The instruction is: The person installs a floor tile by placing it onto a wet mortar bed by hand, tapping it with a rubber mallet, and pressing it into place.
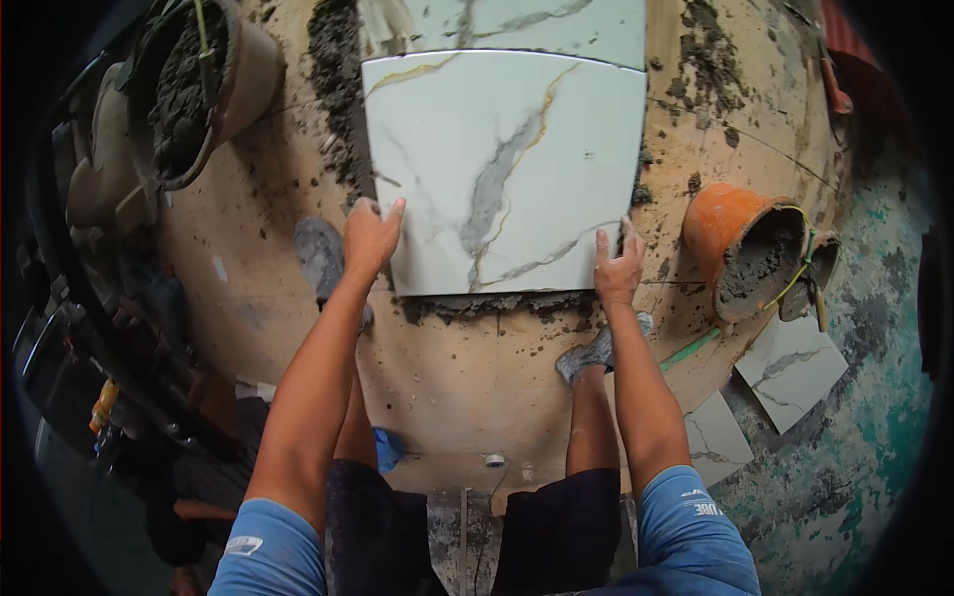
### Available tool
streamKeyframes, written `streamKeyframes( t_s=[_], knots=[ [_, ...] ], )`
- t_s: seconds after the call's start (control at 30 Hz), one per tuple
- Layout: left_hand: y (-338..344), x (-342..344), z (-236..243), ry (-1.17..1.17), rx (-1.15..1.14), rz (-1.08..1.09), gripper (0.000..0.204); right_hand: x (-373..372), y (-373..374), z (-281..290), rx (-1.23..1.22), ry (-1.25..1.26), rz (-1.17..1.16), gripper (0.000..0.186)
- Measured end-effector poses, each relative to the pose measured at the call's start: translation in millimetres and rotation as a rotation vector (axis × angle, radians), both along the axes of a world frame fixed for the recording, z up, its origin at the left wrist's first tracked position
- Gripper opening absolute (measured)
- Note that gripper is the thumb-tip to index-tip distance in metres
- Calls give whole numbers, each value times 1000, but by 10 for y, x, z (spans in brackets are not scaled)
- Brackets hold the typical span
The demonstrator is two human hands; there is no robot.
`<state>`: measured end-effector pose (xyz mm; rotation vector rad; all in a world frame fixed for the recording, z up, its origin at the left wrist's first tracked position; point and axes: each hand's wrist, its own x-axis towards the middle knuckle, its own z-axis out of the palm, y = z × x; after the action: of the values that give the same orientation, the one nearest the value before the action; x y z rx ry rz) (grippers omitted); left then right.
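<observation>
A large white marble-patterned floor tile with grey and gold veins lies on dark wet mortar, which shows along its near edge. My left hand grips the tile's left edge near the closest corner, thumb on top. At the opposite side, my right hand holds the right edge near its corner, thumb also on the face. The fingertips at both edges are partly hidden. Beyond its far edge, a similar tile lies close against it, separated by a thin dark line.
A mortar-filled bucket tilts at upper left. An orange bucket of mortar stands at right, near two marble-patterned tile pieces. Mortar crumbs litter the tan floor. My feet flank the tile's near corners. Another person's arm shows at lower left.
</observation>
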<state>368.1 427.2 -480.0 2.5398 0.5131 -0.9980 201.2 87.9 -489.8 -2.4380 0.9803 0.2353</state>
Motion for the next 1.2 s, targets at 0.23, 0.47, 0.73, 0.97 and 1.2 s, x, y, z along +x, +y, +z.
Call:
streamKeyframes(
  t_s=[0.23, 0.47, 0.73, 0.97, 1.2],
  knots=[
    [296, 118, 164, -29, 41, -68, 27, 213, 97, 258, -156, 204, 32, 65],
    [703, -67, 245, -419, -254, -565, 17, 273, 129, 512, -136, 61, 264, 57],
    [382, -87, 265, -533, -319, -1261, 56, -56, 511, 969, -265, 111, 341, 59],
    [12, -62, 181, -315, -232, -1337, 63, 741, 870, 721, -80, -149, 588, 66],
    [-53, -371, 25, -296, -393, -1100, 93, -194, -40, 516, 7, -367, 557, 26]
  ],
)
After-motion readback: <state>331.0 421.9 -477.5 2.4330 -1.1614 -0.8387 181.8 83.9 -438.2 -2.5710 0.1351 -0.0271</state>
